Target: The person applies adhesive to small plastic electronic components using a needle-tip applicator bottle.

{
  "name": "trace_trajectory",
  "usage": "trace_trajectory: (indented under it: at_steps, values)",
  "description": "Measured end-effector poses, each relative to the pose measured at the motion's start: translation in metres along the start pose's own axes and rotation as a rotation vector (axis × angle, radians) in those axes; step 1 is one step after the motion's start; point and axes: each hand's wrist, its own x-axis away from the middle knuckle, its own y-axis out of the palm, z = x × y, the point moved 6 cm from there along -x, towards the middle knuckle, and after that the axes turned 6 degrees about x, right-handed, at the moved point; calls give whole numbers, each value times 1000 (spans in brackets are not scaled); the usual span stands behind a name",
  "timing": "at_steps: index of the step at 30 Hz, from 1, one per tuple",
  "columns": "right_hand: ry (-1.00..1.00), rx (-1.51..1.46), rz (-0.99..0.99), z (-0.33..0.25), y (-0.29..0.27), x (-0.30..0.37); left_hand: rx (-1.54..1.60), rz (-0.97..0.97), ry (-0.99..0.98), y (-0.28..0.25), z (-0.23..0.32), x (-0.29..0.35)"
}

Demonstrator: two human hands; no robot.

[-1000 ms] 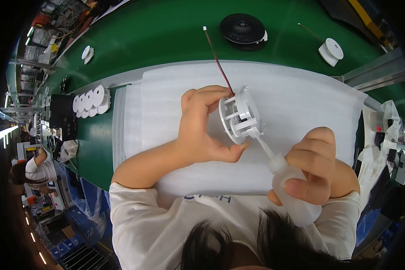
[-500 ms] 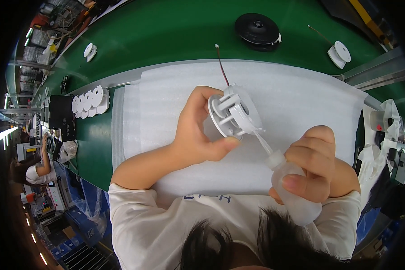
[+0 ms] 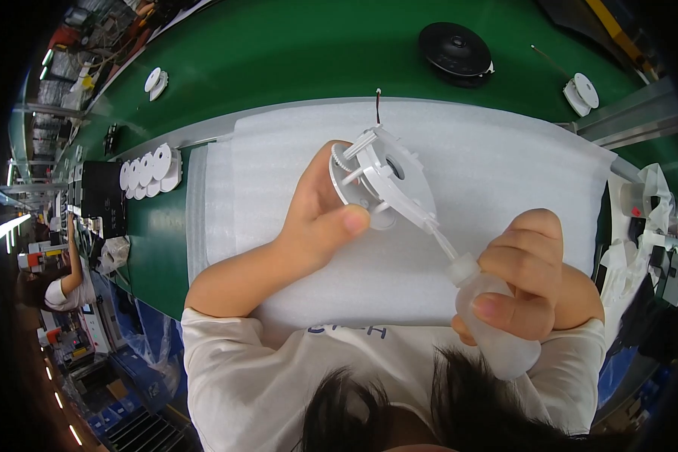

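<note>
My left hand (image 3: 320,207) grips a white plastic assembly (image 3: 395,184) by its left disc, thumb at the near rim. Posts join its two round plates, a toothed edge shows at the left, and a thin dark wire (image 3: 378,107) sticks out at the far end. A translucent squeeze bottle (image 3: 501,331) sits in my closed right hand (image 3: 523,275). Its narrow nozzle (image 3: 443,244) points up and left, its tip at the assembly's lower right edge. Whether any liquid comes out cannot be seen.
White foam sheet (image 3: 489,166) covers the near green bench. Several white spool-like parts (image 3: 154,172) stand in a row at left. Beyond, on the green belt (image 3: 301,53), are a black round device (image 3: 455,53) and white parts at both sides. A person (image 3: 64,282) works far left.
My left hand has turned and tilted the white assembly, shifting slightly left. The right hand and bottle barely moved. On the belt, the black device and white parts have slid right.
</note>
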Motion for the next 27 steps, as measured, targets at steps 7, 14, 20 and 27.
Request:
trace_trajectory:
  at_steps: [7,14,20,27]
  values:
    - [-28,-7,2,3,-4,-1,86,29,-25,5,4,-4]
    - [808,-823,-26,48,18,20,-419,364,127,-39,40,-30]
    - [1380,-1157,-42,78,53,57,-1755,597,77,-104,81,-99]
    - [1391,-1181,131,103,47,79,-1408,729,-158,-165,100,-124]
